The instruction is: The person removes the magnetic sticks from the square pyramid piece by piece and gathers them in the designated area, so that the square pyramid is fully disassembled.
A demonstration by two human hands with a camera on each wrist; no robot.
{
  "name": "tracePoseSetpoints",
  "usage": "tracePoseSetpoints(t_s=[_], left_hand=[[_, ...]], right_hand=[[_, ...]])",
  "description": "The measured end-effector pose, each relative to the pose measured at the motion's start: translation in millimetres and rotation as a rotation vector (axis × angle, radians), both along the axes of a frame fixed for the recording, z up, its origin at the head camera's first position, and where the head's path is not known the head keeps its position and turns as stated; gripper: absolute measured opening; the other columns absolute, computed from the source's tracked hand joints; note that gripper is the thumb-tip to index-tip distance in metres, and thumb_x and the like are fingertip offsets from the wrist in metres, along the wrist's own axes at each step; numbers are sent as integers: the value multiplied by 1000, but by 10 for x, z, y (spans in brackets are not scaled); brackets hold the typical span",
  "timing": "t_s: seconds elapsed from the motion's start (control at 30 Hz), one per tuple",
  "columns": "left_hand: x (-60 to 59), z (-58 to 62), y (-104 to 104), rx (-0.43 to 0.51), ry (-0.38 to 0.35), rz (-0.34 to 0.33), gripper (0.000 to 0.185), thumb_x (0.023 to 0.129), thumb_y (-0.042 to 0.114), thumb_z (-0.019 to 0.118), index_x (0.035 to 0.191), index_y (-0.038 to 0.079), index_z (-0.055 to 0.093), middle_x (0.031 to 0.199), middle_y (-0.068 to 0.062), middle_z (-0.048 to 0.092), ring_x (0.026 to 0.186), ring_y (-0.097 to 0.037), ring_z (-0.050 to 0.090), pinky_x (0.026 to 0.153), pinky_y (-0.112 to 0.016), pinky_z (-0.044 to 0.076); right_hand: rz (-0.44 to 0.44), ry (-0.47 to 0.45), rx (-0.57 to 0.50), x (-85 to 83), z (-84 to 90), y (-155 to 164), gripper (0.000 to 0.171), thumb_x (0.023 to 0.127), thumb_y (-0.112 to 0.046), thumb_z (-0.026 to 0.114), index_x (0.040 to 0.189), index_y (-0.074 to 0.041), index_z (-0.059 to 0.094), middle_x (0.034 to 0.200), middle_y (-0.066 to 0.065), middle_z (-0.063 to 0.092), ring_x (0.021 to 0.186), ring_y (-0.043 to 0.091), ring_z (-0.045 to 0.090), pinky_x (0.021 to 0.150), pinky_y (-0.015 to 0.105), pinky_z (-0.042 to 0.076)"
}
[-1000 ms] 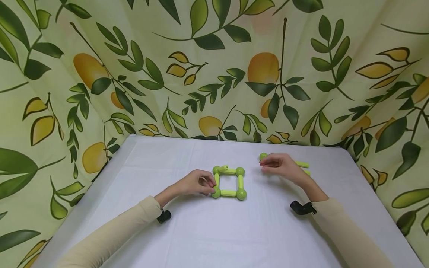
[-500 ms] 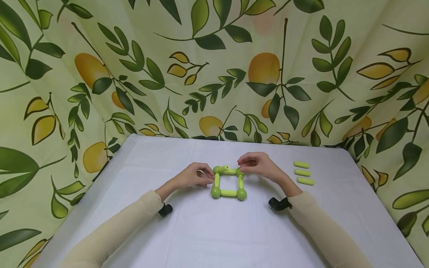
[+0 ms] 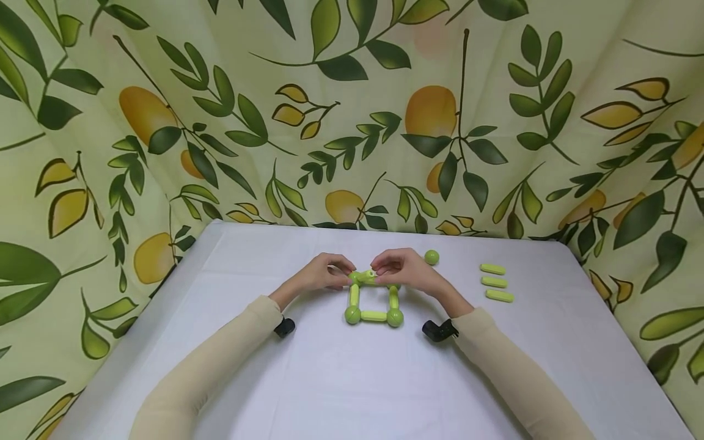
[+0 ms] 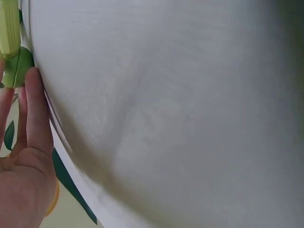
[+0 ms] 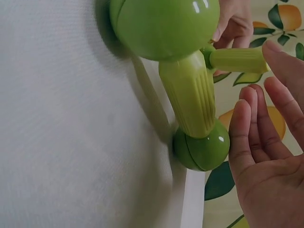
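A square frame of green balls and yellow-green rods lies on the table, its near rod (image 3: 373,316) and near-left ball (image 3: 352,315) in plain sight. From the far-left ball (image 4: 18,67) a further rod (image 5: 239,60) sticks up at a tilt. My left hand (image 3: 323,272) holds that ball between thumb and fingers. My right hand (image 3: 408,269) is at the free end of the tilted rod. In the right wrist view its thumb meets the rod's tip, with the index fingertip just below and the fingers fairly straight. The right hand partly covers the far-right ball (image 5: 164,26).
A loose green ball (image 3: 431,257) lies behind my right hand. Farther right, 3 loose rods (image 3: 494,282) lie in a column. White cloth covers the table (image 3: 308,373); a leaf-and-fruit patterned curtain (image 3: 231,159) hangs along its back and sides.
My right hand has moved left from beside the loose ball to the tilted rod. My left hand has moved from the near-left ball to the far-left one. The loose ball shows again.
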State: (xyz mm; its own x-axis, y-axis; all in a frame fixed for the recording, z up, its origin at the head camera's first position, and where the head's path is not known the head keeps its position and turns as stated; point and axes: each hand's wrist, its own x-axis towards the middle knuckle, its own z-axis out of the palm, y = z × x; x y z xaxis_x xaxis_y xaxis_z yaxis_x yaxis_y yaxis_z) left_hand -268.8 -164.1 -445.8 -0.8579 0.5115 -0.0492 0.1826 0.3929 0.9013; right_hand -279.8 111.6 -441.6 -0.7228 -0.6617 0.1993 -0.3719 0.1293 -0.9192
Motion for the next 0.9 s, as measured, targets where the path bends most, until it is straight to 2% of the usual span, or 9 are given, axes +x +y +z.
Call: tracePoseSetpoints(t_s=[0.2,0.47,0.73,0.9], left_hand=[[-49,-18,5,-10,13,-27,25,92,-2,75,116,-5,69,108,-14,69,86,-22,69,74,-38,60],[-60,-10,28,-32,-21,-12,24,92,0,75,116,-3,70,108,-10,69,86,-20,68,75,-35,60],[-75,-29,35,-53,-25,0,24,93,2,75,116,-1,70,111,-10,68,84,-19,67,74,-35,60],[-66,1,48,-75,-8,-11,26,92,2,75,118,1,71,111,-8,69,84,-19,66,73,-34,60]], right_hand=[[13,0,11,-15,2,-76,32,84,0,83,112,6,71,102,14,72,91,27,68,83,32,57],[-3,29,43,-30,-7,-129,24,84,-2,84,106,-2,75,99,9,72,86,25,65,77,29,56],[-40,53,69,-24,-5,-141,19,84,-2,83,102,-5,76,97,5,72,86,23,66,79,31,56],[-63,74,85,-26,-1,-136,18,85,-1,83,101,-5,76,97,3,72,87,22,66,81,32,56]])
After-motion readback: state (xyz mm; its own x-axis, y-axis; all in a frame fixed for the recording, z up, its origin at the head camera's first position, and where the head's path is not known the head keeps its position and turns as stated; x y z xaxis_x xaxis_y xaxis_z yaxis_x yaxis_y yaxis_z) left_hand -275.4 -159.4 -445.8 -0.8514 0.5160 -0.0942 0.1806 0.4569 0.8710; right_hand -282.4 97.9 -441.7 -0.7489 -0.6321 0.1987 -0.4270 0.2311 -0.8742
